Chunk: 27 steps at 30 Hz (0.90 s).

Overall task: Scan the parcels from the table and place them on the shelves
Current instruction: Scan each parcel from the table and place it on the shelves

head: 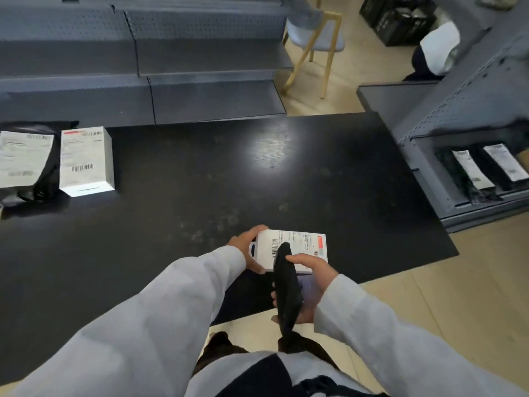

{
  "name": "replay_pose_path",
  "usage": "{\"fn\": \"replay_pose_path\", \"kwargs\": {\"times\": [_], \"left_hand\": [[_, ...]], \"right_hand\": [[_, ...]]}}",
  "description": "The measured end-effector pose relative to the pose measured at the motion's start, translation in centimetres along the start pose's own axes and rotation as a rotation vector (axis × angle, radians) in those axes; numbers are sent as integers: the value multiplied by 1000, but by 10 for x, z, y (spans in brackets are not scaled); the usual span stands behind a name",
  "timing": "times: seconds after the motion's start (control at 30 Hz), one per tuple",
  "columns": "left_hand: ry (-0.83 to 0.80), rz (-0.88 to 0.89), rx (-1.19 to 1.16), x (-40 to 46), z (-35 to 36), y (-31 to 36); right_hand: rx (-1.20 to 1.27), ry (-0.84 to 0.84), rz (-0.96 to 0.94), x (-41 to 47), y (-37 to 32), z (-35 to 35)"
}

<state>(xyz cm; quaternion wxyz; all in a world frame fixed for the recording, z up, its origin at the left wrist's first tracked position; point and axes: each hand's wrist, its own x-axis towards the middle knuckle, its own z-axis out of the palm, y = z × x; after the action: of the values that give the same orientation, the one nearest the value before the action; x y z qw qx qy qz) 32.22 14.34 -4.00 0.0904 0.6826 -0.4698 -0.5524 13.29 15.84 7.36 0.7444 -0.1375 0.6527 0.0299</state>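
Observation:
A small white box parcel [297, 244] with a barcode label lies at the near edge of the black table [200, 181]. My left hand [248, 247] grips its left end, fingers over the far edge and thumb at the near side. My right hand [310, 285] holds a black handheld scanner [286, 290] whose tip points at the label. On the table's far left sit a second white box [86, 161] and a black poly bag [24, 161] with a white label.
Grey metal shelves [143, 67] run along the far side of the table. A shelf unit [458, 179] on the right holds two black labelled bags [483, 170]. A wooden-legged chair [315, 41] and black crates [398, 18] stand behind on the beige floor.

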Motion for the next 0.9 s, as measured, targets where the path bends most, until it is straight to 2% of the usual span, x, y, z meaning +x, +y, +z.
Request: {"fn": "replay_pose_path", "kwargs": {"times": [0.13, 0.27, 0.4, 0.57, 0.8, 0.9], "left_hand": [[7, 26, -56, 3, 3, -9], [-8, 45, -46, 12, 9, -15], [13, 85, 38, 11, 2, -6], [68, 84, 264, 7, 1, 8], [75, 23, 653, 4, 8, 34], [114, 60, 757, 7, 23, 43]], "right_hand": [[66, 81, 2, 6, 9, 19], [138, 87, -18, 4, 23, 25], [160, 62, -52, 1, 32, 25], [279, 29, -141, -14, 35, 21], [774, 33, -270, -49, 39, -10], [1054, 7, -304, -46, 48, -31]]}}
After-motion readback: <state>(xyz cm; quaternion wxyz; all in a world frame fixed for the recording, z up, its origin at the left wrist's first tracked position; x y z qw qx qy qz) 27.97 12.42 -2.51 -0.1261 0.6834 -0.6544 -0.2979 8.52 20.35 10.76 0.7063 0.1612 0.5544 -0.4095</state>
